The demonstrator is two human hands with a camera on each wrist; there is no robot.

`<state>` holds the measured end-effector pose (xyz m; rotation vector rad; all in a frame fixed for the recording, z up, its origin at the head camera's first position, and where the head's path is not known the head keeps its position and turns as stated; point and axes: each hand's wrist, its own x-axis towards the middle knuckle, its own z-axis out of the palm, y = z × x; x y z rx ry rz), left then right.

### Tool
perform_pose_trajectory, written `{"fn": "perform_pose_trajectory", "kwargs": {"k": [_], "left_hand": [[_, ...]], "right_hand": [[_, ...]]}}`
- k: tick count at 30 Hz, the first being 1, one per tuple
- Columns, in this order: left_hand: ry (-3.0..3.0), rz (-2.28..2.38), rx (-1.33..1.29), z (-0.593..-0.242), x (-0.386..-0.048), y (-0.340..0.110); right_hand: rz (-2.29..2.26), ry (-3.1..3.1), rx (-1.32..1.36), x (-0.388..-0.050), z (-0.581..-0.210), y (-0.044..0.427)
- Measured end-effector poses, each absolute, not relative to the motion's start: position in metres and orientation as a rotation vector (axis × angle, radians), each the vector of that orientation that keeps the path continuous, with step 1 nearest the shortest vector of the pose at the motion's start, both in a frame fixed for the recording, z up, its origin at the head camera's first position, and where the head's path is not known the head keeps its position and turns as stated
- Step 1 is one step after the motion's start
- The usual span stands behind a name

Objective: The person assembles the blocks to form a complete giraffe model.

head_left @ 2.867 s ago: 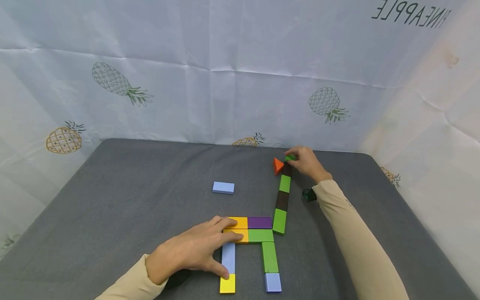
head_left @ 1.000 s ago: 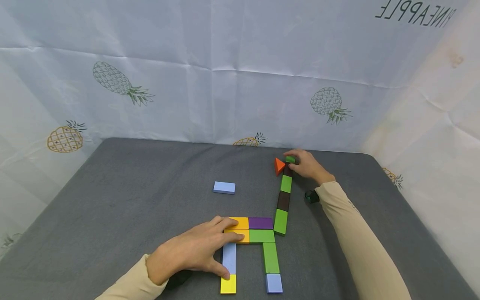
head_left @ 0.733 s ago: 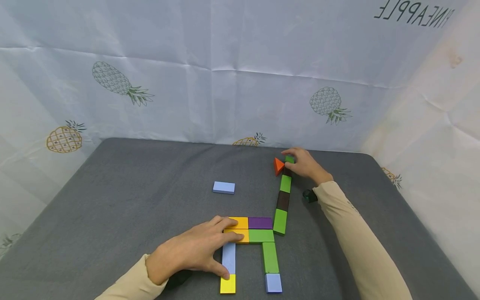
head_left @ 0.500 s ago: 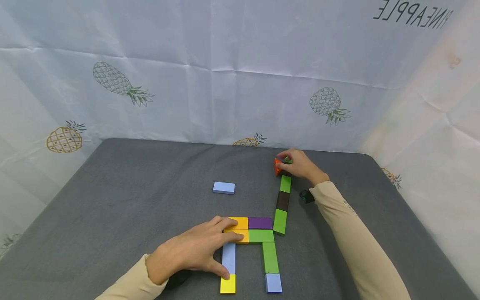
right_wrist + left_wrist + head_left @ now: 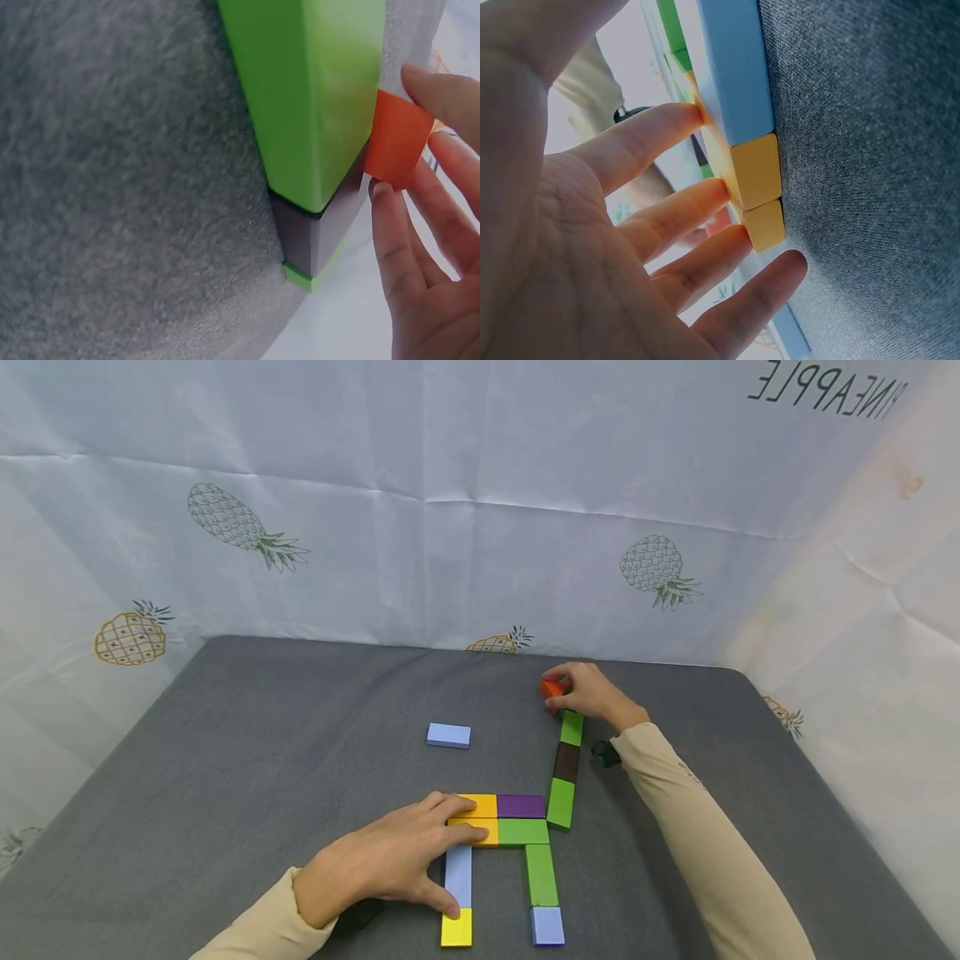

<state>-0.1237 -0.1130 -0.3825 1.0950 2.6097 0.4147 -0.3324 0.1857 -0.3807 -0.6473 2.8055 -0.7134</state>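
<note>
My right hand (image 5: 596,693) pinches an orange triangular block (image 5: 401,139) between thumb and fingers, at the far end of a slanting row of blocks. That row alternates green (image 5: 572,727) and dark brown (image 5: 566,762); in the head view the hand covers its far end. My left hand (image 5: 382,860) lies spread over the nearer blocks, fingertips on two orange-yellow blocks (image 5: 756,171) and thumb at a yellow block (image 5: 456,932). Between these stands a light blue block (image 5: 458,875). Right of the fingertips are a purple block (image 5: 521,806) and a green block (image 5: 522,832).
A separate light blue block (image 5: 448,735) lies left of the slanting row. Another green block (image 5: 541,875) and a small light blue block (image 5: 547,926) form the front right leg. A pineapple-print cloth (image 5: 360,568) hangs behind the grey table (image 5: 262,760).
The right hand has moved from the green block at the row's far end leftward to the orange triangular block, which it now pinches and has turned slightly. The left hand stays put.
</note>
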Motion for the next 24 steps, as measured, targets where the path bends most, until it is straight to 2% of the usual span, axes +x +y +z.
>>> {"fn": "perform_pose_trajectory", "kwargs": {"k": [24], "left_hand": [[2.615,0.395,1.102,-0.383,-0.124,-0.111]], "right_hand": [[-0.687,2.842,-0.715,-0.326,-0.368,0.179]]}}
